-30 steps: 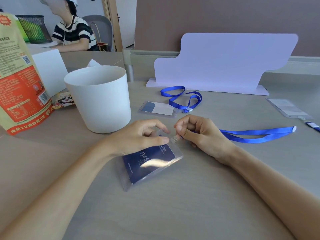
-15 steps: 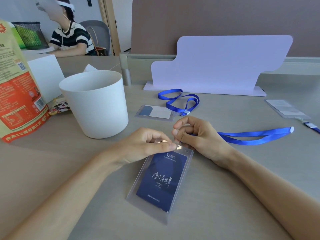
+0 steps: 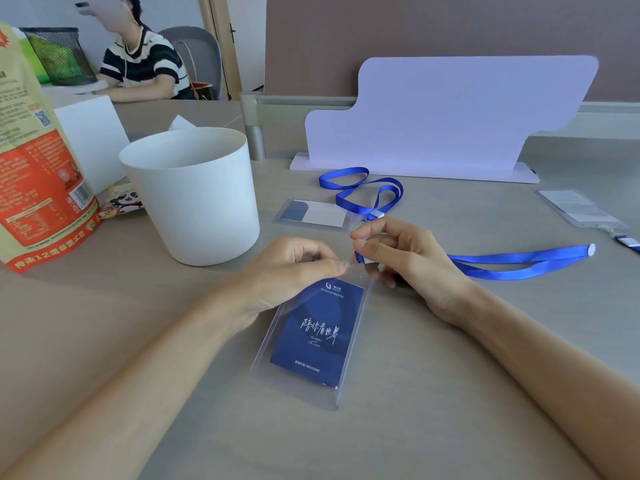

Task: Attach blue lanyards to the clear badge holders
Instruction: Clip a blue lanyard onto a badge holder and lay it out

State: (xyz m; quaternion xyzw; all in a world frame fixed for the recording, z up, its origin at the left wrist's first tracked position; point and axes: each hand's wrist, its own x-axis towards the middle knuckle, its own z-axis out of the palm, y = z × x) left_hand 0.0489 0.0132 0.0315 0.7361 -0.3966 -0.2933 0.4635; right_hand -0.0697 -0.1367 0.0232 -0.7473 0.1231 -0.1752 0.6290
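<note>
**Progress, as judged from the table:** one join under way, two that look made.

- Item 1: first badge holder [image 3: 313, 341], clear, with a dark blue card inside, lying flat on the table [image 3: 433, 410] directly in front of you; your left hand [image 3: 294, 268] pinches its top edge between thumb and fingertips; your right hand [image 3: 405, 261] pinches the clip end of the first lanyard [image 3: 578, 253] and holds it right at that top edge; the ribbon trails away to your right across the table. Whether the clip has caught the slot is hidden by your fingers, so count this one as unfinished.
- Item 2: second badge holder [image 3: 311, 214], beyond your hands; the second lanyard [image 3: 360, 192] is coiled just beside it with its clip at the holder's end; probably joined, though the link itself is too small to confirm.
- Item 3: third badge holder [image 3: 578, 207], far right; a short strap runs from it to the third lanyard [image 3: 627, 242], which is cut off by the frame edge; this also looks joined.

**Count:** badge holders, three; blue lanyards, three, one only partly in view; no spare of either is visible.

**Other stock:** one white bucket [image 3: 194, 195], one orange printed bag [image 3: 34, 168], one small panda packet [image 3: 121, 202], one white standing board [image 3: 450, 112].
</note>
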